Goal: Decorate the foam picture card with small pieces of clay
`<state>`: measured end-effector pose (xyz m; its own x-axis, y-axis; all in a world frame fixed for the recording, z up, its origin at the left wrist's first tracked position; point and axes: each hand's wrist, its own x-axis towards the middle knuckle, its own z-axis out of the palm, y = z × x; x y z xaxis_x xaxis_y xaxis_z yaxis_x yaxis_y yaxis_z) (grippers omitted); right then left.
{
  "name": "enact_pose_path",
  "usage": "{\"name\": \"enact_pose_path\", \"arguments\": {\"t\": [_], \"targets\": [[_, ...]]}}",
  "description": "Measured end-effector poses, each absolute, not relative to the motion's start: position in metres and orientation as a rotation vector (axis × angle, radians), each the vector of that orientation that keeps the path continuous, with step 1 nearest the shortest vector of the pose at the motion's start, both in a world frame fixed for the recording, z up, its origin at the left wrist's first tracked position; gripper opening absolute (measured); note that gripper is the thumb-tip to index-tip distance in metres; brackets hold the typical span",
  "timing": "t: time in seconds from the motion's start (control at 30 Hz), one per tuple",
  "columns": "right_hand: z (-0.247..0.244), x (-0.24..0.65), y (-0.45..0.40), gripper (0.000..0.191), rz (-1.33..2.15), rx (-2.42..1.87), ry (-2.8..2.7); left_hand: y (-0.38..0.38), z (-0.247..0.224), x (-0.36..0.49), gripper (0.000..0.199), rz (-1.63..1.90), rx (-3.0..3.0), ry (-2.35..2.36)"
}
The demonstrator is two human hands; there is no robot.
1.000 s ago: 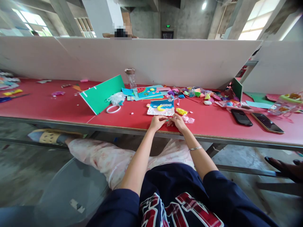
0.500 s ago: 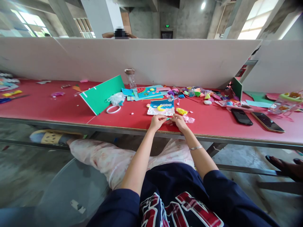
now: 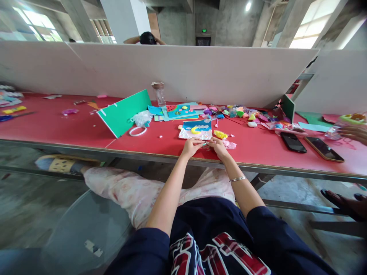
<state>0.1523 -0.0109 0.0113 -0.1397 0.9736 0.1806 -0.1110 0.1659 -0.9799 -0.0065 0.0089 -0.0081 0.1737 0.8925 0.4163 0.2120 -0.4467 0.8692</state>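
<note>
A green board (image 3: 124, 112) lies on the red table (image 3: 57, 126) at ten o'clock from the hands, its long axis running from eight toward two o'clock; a white ring (image 3: 137, 131) sits just beside it. The left hand (image 3: 190, 147) and right hand (image 3: 219, 147) meet at the table's near edge, fingertips pinching a small greenish bit (image 3: 204, 144) between them, too small to tell its axis; a blue-and-white card (image 3: 196, 129) lies at twelve o'clock; two phones (image 3: 293, 142) lie at three o'clock.
</note>
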Motion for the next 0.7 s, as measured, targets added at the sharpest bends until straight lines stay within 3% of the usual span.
{"name": "enact_pose_path", "arguments": {"t": [0.7], "targets": [[0.0064,0.1523,-0.0076,0.040,1.168,-0.986,-1.434,0.0101,-0.0093,-0.0100,0.019,1.262,1.910,1.044]]}}
